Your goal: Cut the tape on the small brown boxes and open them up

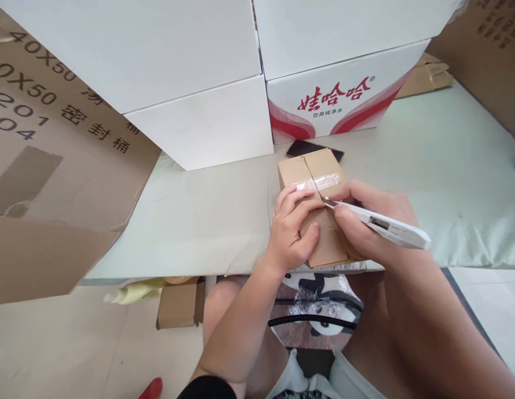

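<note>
A small brown cardboard box [318, 172] lies on the pale green mat [207, 216], its top flaps sealed with clear tape [324, 180]. My left hand [291, 230] lies on the box's left side, fingers curled over it and holding it down. My right hand [365, 221] grips a white utility knife [390, 226]. The blade tip touches the seam between the flaps, just beside my left fingertips.
Big white boxes [191, 83] and a red-printed carton [336, 100] stand right behind the small box. A dark flat object [309, 148] lies between them. A large brown carton [45, 166] leans at left. A small brown box [180, 303] sits on the floor below.
</note>
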Demonstrator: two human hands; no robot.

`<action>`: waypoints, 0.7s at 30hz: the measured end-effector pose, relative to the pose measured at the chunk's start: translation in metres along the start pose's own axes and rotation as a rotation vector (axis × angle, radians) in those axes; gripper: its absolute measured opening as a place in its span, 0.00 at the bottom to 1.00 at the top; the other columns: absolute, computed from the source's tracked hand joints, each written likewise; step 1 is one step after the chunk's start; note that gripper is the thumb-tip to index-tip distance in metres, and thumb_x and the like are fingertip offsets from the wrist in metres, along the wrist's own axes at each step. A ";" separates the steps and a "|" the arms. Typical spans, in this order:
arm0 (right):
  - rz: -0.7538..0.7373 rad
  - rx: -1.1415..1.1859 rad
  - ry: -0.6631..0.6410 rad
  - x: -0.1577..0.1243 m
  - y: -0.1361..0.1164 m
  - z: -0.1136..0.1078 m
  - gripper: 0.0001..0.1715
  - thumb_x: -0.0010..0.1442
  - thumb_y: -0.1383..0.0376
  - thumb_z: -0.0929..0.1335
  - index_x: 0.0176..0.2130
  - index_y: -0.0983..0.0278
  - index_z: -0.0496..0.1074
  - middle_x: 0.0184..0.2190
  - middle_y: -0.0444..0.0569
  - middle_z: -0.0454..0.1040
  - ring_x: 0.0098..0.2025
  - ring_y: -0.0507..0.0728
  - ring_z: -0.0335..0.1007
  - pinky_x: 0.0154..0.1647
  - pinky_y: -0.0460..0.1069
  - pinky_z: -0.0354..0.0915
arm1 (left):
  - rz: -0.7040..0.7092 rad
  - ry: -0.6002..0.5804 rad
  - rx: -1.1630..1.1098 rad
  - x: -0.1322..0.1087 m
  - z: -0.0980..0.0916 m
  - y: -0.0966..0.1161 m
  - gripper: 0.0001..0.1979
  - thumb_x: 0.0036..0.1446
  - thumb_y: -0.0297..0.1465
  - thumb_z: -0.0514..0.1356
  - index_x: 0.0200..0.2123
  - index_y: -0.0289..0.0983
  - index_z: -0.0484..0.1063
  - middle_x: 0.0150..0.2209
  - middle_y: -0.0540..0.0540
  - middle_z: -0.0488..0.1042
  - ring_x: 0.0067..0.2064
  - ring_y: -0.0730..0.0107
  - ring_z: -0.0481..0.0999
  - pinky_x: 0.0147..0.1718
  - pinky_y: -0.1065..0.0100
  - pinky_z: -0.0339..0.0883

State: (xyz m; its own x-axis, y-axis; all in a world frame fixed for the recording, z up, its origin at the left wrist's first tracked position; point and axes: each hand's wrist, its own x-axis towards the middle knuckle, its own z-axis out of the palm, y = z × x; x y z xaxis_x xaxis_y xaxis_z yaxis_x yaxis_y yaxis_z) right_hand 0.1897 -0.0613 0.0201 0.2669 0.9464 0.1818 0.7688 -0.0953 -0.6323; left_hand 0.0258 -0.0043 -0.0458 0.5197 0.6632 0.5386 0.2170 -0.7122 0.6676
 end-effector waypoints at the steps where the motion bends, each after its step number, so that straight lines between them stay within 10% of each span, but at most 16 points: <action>1: 0.006 0.003 -0.001 0.000 -0.001 -0.001 0.11 0.54 0.58 0.63 0.32 0.57 0.74 0.23 0.46 0.77 0.24 0.57 0.69 0.29 0.52 0.60 | -0.004 -0.003 -0.001 0.000 0.000 0.000 0.15 0.65 0.36 0.55 0.51 0.39 0.74 0.58 0.39 0.73 0.67 0.52 0.64 0.71 0.46 0.54; 9: 0.030 0.208 0.077 -0.003 0.003 0.001 0.08 0.54 0.62 0.66 0.30 0.58 0.75 0.24 0.45 0.76 0.26 0.55 0.68 0.28 0.50 0.61 | -0.020 -0.028 0.004 0.000 -0.004 0.000 0.17 0.67 0.40 0.54 0.52 0.41 0.74 0.59 0.40 0.73 0.68 0.51 0.64 0.71 0.44 0.53; 15: 0.012 0.688 0.611 -0.007 0.009 0.005 0.13 0.62 0.56 0.60 0.32 0.57 0.69 0.22 0.43 0.56 0.23 0.55 0.58 0.24 0.51 0.56 | -0.041 -0.056 0.041 0.001 -0.009 -0.003 0.17 0.65 0.39 0.56 0.51 0.40 0.75 0.60 0.39 0.74 0.69 0.49 0.63 0.70 0.44 0.55; 21: 0.172 0.685 0.758 -0.001 0.018 0.009 0.19 0.68 0.50 0.55 0.37 0.58 0.64 0.41 0.55 0.72 0.23 0.54 0.68 0.21 0.52 0.60 | -0.077 -0.100 0.093 0.002 -0.021 0.000 0.15 0.66 0.36 0.56 0.51 0.39 0.76 0.61 0.39 0.73 0.69 0.48 0.63 0.69 0.41 0.57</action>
State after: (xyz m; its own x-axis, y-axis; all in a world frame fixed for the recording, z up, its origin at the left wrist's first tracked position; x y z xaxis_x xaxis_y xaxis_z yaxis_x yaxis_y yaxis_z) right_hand 0.1982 -0.0614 0.0020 0.8199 0.4711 0.3253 0.2541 0.2098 -0.9441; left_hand 0.0098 0.0018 -0.0334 0.5775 0.6934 0.4308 0.3320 -0.6816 0.6520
